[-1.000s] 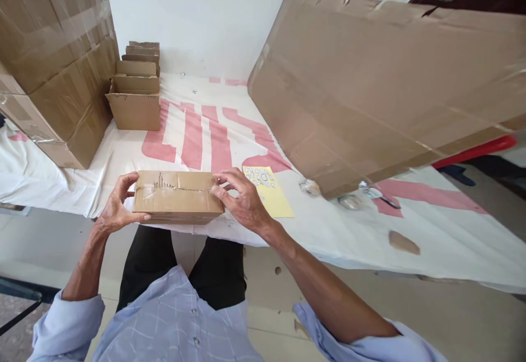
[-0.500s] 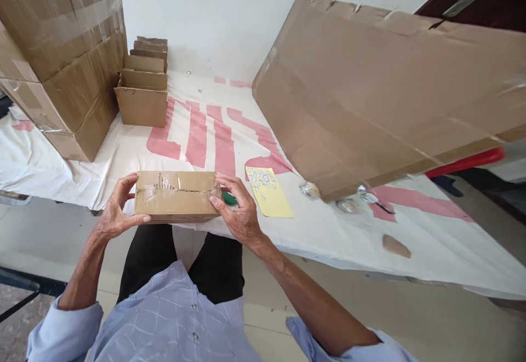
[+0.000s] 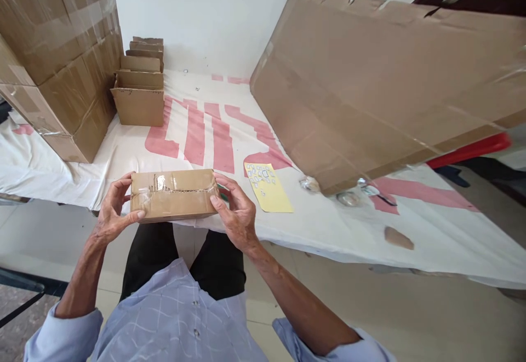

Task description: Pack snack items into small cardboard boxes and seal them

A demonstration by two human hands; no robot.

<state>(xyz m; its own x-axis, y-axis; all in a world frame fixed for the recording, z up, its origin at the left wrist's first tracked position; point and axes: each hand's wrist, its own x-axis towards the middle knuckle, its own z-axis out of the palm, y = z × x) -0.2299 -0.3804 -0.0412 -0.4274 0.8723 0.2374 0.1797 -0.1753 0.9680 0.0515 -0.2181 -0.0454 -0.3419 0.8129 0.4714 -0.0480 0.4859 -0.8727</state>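
Observation:
A small brown cardboard box (image 3: 175, 193) is at the front edge of the table, its top seam covered with clear tape and a ragged tear line. My left hand (image 3: 114, 208) grips its left end, thumb along the near side. At the right end, my right hand (image 3: 236, 208) holds it with the thumb on the near top corner and fingers behind. Something green (image 3: 224, 192) shows partly behind the right fingers; what it is I cannot tell. Just right of that hand lies a yellow sheet (image 3: 274, 195) bearing small pale stickers or drawings.
Taped cartons (image 3: 78, 66) are stacked at left, beside a row of open small boxes (image 3: 137, 107). A large cardboard panel (image 3: 382, 82) leans over the right side. Near its lower edge are tape rolls (image 3: 348, 198) and a cardboard scrap (image 3: 398, 237). White cloth (image 3: 320, 236) covers the table.
Both hands still hold the box, which has shifted very slightly left and up in view. Less of the green thing shows behind my right hand. The whole view has moved a little.

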